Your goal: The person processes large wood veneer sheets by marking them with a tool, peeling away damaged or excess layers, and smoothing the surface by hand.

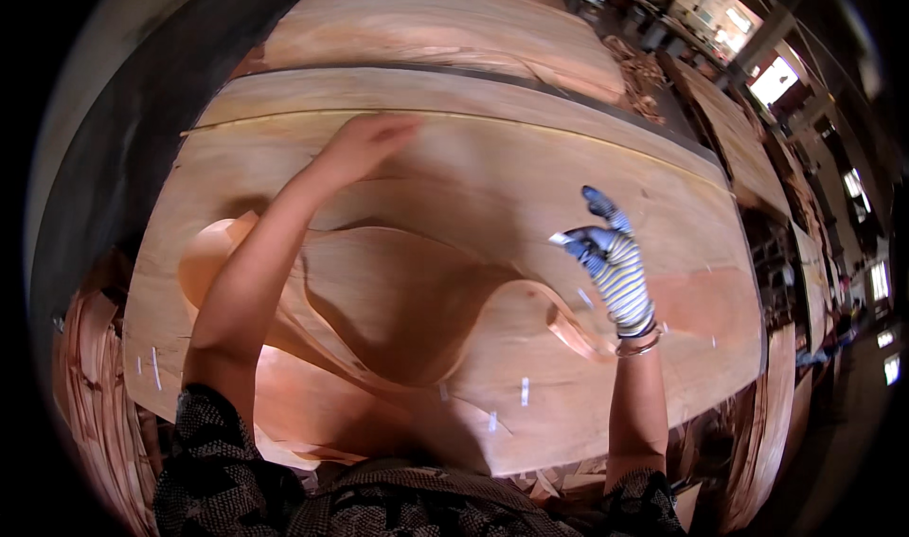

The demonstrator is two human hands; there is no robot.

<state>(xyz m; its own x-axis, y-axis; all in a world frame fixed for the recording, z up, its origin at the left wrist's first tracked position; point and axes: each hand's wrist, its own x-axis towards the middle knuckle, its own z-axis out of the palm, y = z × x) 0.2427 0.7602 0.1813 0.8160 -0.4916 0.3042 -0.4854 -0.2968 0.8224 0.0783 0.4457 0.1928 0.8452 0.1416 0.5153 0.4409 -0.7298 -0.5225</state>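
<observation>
A broad sheet of wood veneer (530, 187) lies before me on a stack. My bare left hand (369, 147) is over its far part, close to a long thin yellowish stick (511, 125); the fingers look stretched out, slightly blurred. My right hand (611, 267), in a striped glove with blue fingertips, is above the sheet's right side. It pinches a small piece of white tape (561, 239), with one finger raised. A long curled strip of veneer (445, 352) winds across the near middle, passing under my left forearm.
Several short white tape pieces (525, 391) lie on the sheet. Another veneer stack (445, 26) stands beyond. Veneer scraps hang or lie at the left (95, 395) and right (762, 423). More stacks (724, 120) stand along the right, with posts and windows behind.
</observation>
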